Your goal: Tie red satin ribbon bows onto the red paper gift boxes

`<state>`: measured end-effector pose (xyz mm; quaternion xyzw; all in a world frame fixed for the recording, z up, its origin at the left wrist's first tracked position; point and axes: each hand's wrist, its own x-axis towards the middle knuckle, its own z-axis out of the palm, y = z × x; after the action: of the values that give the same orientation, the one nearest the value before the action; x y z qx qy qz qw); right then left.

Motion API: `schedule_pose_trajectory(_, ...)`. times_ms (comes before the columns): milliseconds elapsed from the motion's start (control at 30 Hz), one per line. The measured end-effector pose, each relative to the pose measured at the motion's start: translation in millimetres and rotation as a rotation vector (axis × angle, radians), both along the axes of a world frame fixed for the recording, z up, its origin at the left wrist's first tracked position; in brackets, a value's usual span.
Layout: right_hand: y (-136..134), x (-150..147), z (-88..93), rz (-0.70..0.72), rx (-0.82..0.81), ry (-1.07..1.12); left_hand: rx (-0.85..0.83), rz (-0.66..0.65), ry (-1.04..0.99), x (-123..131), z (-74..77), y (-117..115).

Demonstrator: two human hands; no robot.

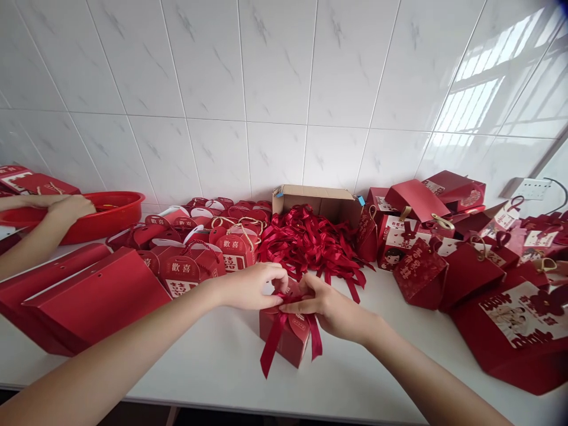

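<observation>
A small red gift box (pixel 284 337) stands on the white table in front of me. A dark red satin ribbon (pixel 274 346) is on its top, with two tails hanging down the near sides. From the left, my left hand (pixel 257 286) pinches the ribbon at the top of the box. My right hand (pixel 331 305) pinches it from the other side, thumb and forefinger close to the left fingertips. The fingers partly cover the knot area, so how the ribbon is tied there cannot be made out.
Loose red ribbons (pixel 310 239) spill from a cardboard box (pixel 317 192) by the tiled wall. Several finished-looking red boxes (pixel 190 266) crowd the left, and larger gift boxes (pixel 470 272) the right. Another person's hands (pixel 71 210) reach into a red basin (pixel 118 216) at far left.
</observation>
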<state>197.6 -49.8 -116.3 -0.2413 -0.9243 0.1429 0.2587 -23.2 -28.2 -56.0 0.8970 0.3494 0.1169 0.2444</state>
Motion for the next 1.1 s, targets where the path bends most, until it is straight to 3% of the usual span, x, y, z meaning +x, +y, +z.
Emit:
schedule_pose_trajectory(433, 3.5, 1.2, -2.6, 0.042, -0.034, 0.063, -0.008, -0.032, -0.038, 0.6, -4.0, -0.5)
schedule_pose_trajectory(667, 5.8, 0.5, -5.0, 0.071, -0.068, 0.076, -0.006, 0.016, 0.051, 0.8, -1.2, -0.6)
schedule_pose_trajectory(933, 4.9, 0.2, -3.0, 0.07, -0.077, 0.07, -0.01, -0.041, 0.119, 2.1, -1.0, 3.4)
schedule_pose_trajectory(1100, 6.0, 0.3, -4.8, 0.089, -0.077, 0.099, -0.104, -0.032, 0.135, 0.2, -1.7, 6.8)
